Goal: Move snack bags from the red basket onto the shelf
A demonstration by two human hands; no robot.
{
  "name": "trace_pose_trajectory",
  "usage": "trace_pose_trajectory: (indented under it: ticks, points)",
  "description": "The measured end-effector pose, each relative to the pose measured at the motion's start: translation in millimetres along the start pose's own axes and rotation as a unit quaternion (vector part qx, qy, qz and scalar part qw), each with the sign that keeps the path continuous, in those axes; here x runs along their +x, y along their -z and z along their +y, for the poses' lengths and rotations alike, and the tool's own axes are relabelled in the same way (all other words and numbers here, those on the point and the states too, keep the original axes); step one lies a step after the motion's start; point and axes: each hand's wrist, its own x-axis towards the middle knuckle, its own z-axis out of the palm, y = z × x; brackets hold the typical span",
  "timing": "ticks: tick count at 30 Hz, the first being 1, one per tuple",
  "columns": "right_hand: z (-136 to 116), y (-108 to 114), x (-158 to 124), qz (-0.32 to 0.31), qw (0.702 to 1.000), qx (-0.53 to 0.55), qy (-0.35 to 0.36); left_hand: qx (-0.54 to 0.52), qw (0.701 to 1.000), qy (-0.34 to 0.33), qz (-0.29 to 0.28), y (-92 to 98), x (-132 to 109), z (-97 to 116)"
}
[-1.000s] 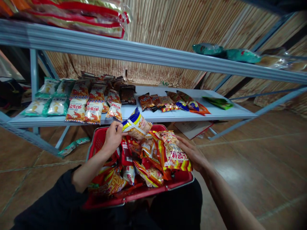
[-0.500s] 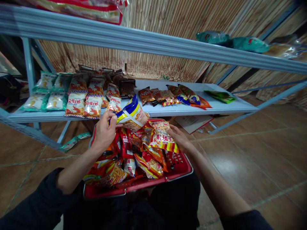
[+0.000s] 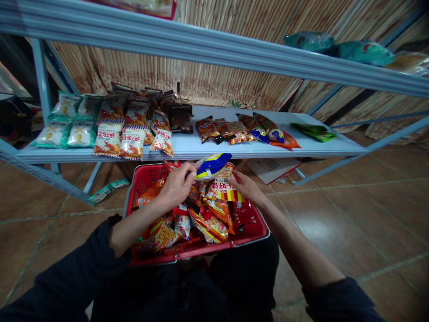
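A red plastic basket (image 3: 253, 226) full of snack packets rests on my lap. My left hand (image 3: 176, 185) is closed on a blue, yellow and white snack packet (image 3: 211, 164), held over the basket's far edge. My right hand (image 3: 246, 188) grips a red and yellow striped packet (image 3: 223, 191) lying on top of the pile. Just beyond the basket runs a low blue-grey shelf (image 3: 191, 147) with rows of packets on it.
On the shelf lie green-white packets (image 3: 67, 129) at left, red shrimp packets (image 3: 120, 141), dark packets (image 3: 181, 118), mixed packets (image 3: 241, 132) in the middle and a green packet (image 3: 313, 132) at right. An upper shelf rail (image 3: 214, 49) crosses overhead. One packet (image 3: 107, 191) lies on the tiled floor.
My left hand has moved right and down with the blue and yellow packet, turning it flatter over the basket. My right hand has shifted its striped packet toward the shelf. The view has tilted down.
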Motion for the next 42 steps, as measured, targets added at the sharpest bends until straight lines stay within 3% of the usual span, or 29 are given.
trace_pose_trajectory:
  ticks: [2, 4, 5, 8, 11, 14, 18, 23, 26, 30, 33, 38, 40, 42]
  points:
    - [-9.6, 6.5, -6.5, 0.051, 0.998, -0.034, 0.025, 0.033, 0.998, -0.033, -0.034, -9.6, -8.4, 1.5]
    - [-24.3, 14.0, -13.8, 0.104, 0.993, 0.001, 0.056, 0.051, 0.996, -0.054, -0.056, -20.9, -18.1, 3.9]
    - [-32.5, 17.8, -17.0, 0.102, 0.991, 0.027, 0.077, 0.059, 0.994, -0.06, -0.065, -26.5, -22.3, 5.0]
    - [-53.2, 26.0, -21.8, -0.021, 0.983, 0.097, 0.153, 0.083, 0.991, -0.056, -0.084, -38.2, -30.0, 6.3]
    - [-61.0, 26.7, -19.4, -0.124, 0.96, 0.131, 0.215, 0.091, 0.99, -0.052, -0.094, -35.7, -31.9, 3.6]
    - [-58.6, 21.8, -15.4, -0.15, 0.957, 0.104, 0.225, 0.107, 0.984, -0.069, -0.124, -15.4, -38.3, -1.7]
    - [-47.1, 16.0, -12.7, -0.107, 0.978, 0.042, 0.174, 0.209, 0.963, -0.08, -0.151, 33.8, -61.3, -16.9]
    - [-26.7, 16.1, -8.5, -0.069, 0.99, 0.004, 0.123, 0.325, 0.937, 0.043, -0.119, 98.2, -85.9, -54.9]
    - [-25.8, 16.2, -4.4, -0.06, 0.993, -0.035, 0.096, 0.329, 0.927, 0.062, -0.168, 114.1, -89.1, -72.0]
    - [-37.4, 16.6, 2.9, -0.079, 0.986, -0.085, 0.121, 0.346, 0.9, 0.095, -0.248, 104.5, -84.2, -76.7]
    - [-46.5, 17.6, 7.2, -0.093, 0.979, -0.105, 0.148, 0.372, 0.891, 0.077, -0.25, 89.6, -78.0, -71.6]
    - [-80.6, 9.7, -11.9, -0.031, 0.945, -0.089, 0.313, 0.391, 0.886, 0.04, -0.247, 72.5, -69.6, -65.3]
    - [-102.7, -3.6, -31.1, -0.07, 0.923, -0.07, 0.372, 0.38, 0.892, 0.034, -0.244, 71.1, -66.4, -68.2]
    - [-123.1, -24.6, -50.9, -0.152, 0.891, -0.058, 0.425, 0.361, 0.904, 0.042, -0.226, 73.9, -63.1, -74.7]
